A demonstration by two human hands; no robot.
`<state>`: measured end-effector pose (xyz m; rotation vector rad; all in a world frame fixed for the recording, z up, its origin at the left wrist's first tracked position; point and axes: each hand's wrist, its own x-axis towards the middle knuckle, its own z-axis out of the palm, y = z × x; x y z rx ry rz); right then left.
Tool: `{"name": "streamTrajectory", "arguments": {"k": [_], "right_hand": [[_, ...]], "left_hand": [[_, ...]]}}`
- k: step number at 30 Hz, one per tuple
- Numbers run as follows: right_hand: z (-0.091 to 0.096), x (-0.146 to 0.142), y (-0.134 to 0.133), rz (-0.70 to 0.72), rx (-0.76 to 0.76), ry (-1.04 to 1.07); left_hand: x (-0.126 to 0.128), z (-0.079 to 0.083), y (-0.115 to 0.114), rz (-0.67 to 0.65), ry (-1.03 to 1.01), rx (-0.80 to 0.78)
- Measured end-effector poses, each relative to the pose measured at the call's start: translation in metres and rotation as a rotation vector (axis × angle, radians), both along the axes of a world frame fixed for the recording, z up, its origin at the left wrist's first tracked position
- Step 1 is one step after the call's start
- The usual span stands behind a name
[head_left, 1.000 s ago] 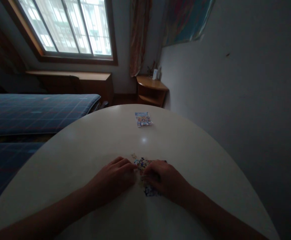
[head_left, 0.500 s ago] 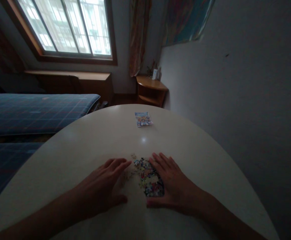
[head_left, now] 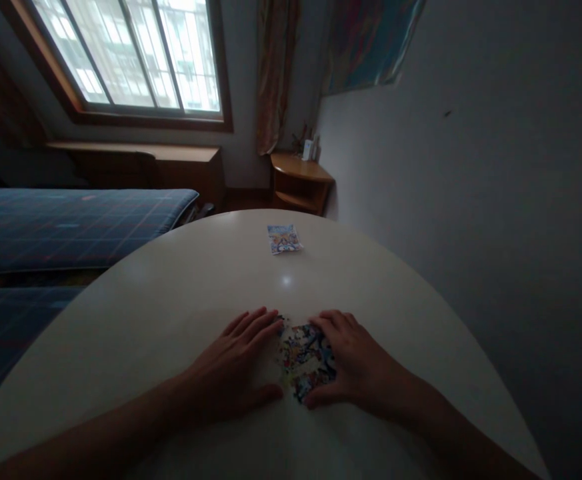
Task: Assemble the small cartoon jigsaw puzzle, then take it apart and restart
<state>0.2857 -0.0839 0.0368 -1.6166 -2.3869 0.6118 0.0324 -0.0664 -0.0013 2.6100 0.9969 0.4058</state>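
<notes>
- The small jigsaw puzzle point(head_left: 305, 360) lies flat on the table point(head_left: 171, 300), near your edge and between your two hands. It is many-coloured, with a pale patch.
- The table is round, pale and smooth, with a soft shine. A small printed card point(head_left: 283, 239) lies well apart, at the far side.
- Your left hand point(head_left: 235, 370) rests palm down with the fingers stretched, touching the puzzle's left edge and gripping nothing.
- Your right hand point(head_left: 358, 363) is equally flat and spread, against the right edge.
</notes>
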Motion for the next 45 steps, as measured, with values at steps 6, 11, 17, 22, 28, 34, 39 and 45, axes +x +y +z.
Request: {"name": "streamTrajectory", "arguments": {"k": [6,11,17,22,28,34,39,45], "right_hand": [[0.007,0.003,0.003,-0.055,-0.04,-0.011],[0.01,0.003,0.005,-0.084,-0.072,-0.003],[0.012,0.005,0.003,-0.086,-0.139,0.049],[0.011,0.006,-0.001,-0.094,-0.146,0.059],[0.01,0.001,0.0,-0.078,-0.121,0.028],[0.008,-0.003,-0.002,-0.098,-0.169,0.079],[0.008,-0.008,-0.001,-0.071,-0.182,0.117],[0.007,-0.017,0.002,-0.037,-0.208,0.223]], "left_hand": [[0.007,-0.003,-0.008,0.004,-0.076,-0.069],[0.008,-0.007,-0.008,-0.021,-0.116,-0.114],[0.009,-0.005,-0.007,-0.07,-0.143,-0.083],[0.009,-0.006,-0.007,-0.074,-0.153,-0.096],[0.009,-0.008,-0.005,-0.095,-0.156,-0.076],[0.01,-0.006,-0.005,-0.108,-0.168,-0.06],[0.01,-0.008,-0.006,-0.096,-0.195,-0.067],[0.011,-0.009,-0.005,-0.045,-0.2,-0.112]]}}
